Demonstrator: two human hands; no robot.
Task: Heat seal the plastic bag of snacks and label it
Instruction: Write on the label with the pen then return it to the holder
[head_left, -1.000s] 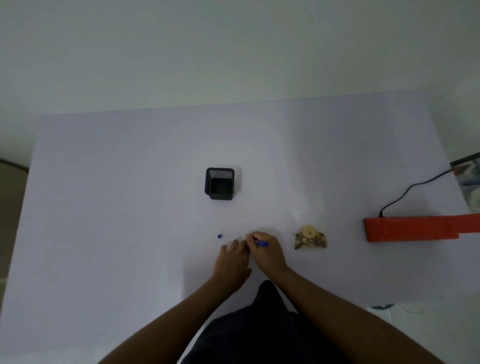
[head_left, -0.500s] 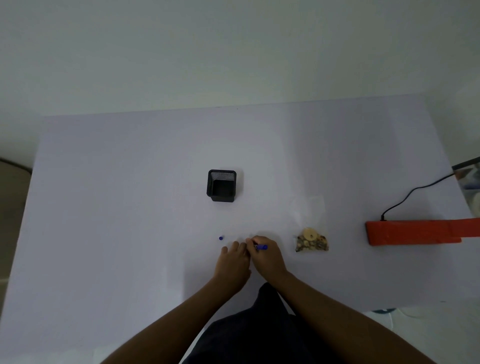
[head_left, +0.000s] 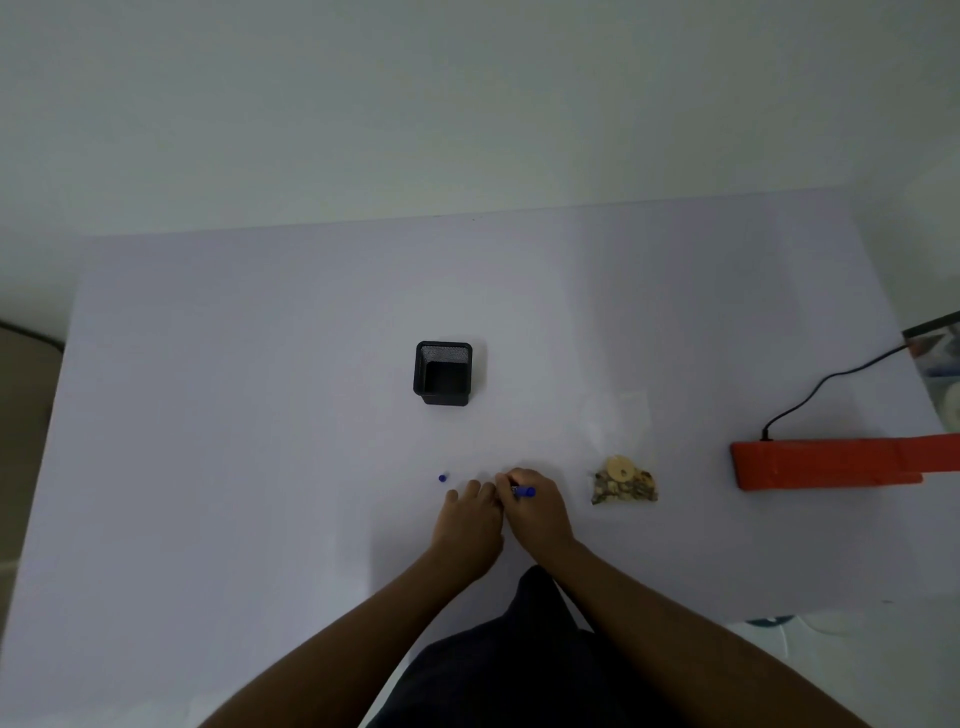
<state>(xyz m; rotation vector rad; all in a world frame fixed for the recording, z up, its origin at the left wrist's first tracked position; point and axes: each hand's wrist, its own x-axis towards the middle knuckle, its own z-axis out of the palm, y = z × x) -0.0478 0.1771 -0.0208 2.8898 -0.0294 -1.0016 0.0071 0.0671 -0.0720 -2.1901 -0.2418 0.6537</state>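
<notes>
Closest in, both forearms reach up from the bottom edge over dark clothing, meeting near the desk (head_left: 260, 415) centre. Right hand (head_left: 537, 512) curled tight around a blue pen (head_left: 523, 491), fingers wrapped, pen end sticking out to the right, tip hidden under the fingers. Left hand (head_left: 470, 525) lies knuckles up right against the right hand, fingers loosely bent and pressed down on the desk surface; whether a label sits under them can't be made out. Fingertips of the two hands touch. Small blue pen cap (head_left: 442, 478) lies loose on the desk just left of the left hand, not touched. Plastic bag of snacks (head_left: 623, 480) lies flat to the right of the right hand, apart from it, snacks bunched at the near end, clear empty top pointing away. Orange heat sealer (head_left: 831, 462) farther right near the desk edge, black cord (head_left: 831, 379) running off to the right. Farther back, black mesh pen holder (head_left: 444, 371) stands upright mid-desk, nothing in it. Plain pale wall behind.
</notes>
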